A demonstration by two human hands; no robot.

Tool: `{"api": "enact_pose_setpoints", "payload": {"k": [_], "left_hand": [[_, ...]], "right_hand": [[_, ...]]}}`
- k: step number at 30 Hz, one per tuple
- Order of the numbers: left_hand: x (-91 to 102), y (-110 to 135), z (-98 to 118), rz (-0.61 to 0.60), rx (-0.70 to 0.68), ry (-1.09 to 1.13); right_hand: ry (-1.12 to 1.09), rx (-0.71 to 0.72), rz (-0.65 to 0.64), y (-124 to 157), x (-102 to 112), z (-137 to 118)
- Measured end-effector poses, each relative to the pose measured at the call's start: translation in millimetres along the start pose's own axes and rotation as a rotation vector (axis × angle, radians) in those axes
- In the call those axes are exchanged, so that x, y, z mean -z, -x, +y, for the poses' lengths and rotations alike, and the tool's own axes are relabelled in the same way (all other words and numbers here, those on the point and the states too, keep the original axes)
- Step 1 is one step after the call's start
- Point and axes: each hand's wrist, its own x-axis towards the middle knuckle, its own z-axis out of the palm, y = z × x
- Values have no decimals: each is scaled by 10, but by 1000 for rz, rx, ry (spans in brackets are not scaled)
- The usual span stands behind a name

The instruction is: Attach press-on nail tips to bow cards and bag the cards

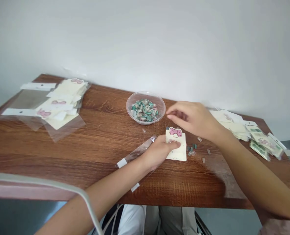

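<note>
My left hand (157,151) is closed on a cream card (179,153) with a pink bow at its top, the thumb pressed across its face. Clear plastic bags with white strips (122,162) lie beneath that hand. Above and right of the card, my right hand (192,119) is raised with thumb and forefinger tips close together; whether a small piece is between them cannot be made out. Just left of its fingertips stands a clear round bowl (128,109) holding many green, clear and pinkish press-on nails (145,111). Several loose nails (192,148) lie right of the card.
At the left lie cream bow cards (62,101) and clear bags (35,98). On the right are more cards (230,122) and filled packets with green nails (259,148). A white wall (145,45) stands behind the table; a white cable (62,184) crosses the lower left.
</note>
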Motion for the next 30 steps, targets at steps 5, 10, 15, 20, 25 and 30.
{"api": "enact_pose_setpoints", "payload": {"k": [5,10,15,20,25,30], "left_hand": [[11,-15,-22,32,10,-28],[15,-25,-21,36,5,-33],[8,-24,-17,39,21,-67],[1,-23,-14,32,38,-69],[1,-15,9,26,31,-74],[1,-13,6,23,42,-57]], "right_hand": [[166,55,-277,-698,-329,-57],[243,87,-440,-1013,-562,-79],[280,104,-468,-1059,-640,-48],[290,96,-463,-1069,-686,-35],[293,102,-451,-1078,-709,-27],[149,74,-427,-1030,-645,-11]]}}
